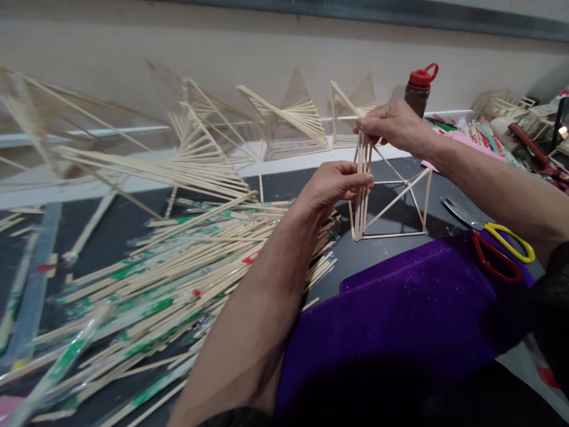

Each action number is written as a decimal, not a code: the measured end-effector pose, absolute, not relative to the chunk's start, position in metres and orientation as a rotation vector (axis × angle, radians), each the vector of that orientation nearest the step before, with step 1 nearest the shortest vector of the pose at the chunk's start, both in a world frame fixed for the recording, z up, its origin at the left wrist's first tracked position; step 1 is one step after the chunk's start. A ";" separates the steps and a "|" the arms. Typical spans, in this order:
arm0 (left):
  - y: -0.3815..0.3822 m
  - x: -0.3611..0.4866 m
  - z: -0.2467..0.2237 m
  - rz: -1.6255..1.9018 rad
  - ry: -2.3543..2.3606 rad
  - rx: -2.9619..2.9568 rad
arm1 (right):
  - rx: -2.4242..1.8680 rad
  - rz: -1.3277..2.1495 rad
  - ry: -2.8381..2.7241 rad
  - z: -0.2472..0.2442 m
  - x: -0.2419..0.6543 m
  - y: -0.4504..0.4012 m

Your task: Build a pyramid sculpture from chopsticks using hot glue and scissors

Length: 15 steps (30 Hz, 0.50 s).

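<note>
A small open frame [395, 236] built of thin wooden chopsticks stands on the dark tabletop. On its left side, several upright chopsticks [362, 209] stand close together in a row. My left hand [340, 185] pinches these sticks around mid-height, thumb and fingers closed. Higher up, my right hand [393, 124] is closed on their top ends; its fingertips partly hide the joint there. Scissors [482, 228] with one yellow and one red handle lie right of the frame, blades pointing toward it. A purple cloth [400, 314] is spread in front.
A big heap of chopsticks [178, 273], many in clear and green wrappers, covers the table at left. Several finished twisted stick structures [284, 112] line the wall. A red-lidded bottle [418, 92] stands behind my right hand. Mixed items [498, 136] crowd the back right.
</note>
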<state>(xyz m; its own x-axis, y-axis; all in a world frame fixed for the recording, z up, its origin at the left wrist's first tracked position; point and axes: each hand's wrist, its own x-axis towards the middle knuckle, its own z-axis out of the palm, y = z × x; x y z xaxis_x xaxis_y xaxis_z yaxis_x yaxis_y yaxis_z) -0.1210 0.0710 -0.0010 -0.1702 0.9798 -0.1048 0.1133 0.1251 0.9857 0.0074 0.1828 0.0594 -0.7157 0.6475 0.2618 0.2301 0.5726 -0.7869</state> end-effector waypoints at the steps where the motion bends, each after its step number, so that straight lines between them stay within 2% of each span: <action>1: 0.070 -0.122 -0.003 1.154 1.473 1.119 | -0.690 1.030 -2.267 0.059 0.008 0.187; 15: 0.041 -0.131 -0.032 0.972 1.443 1.070 | -0.636 0.818 -2.045 0.054 0.074 0.169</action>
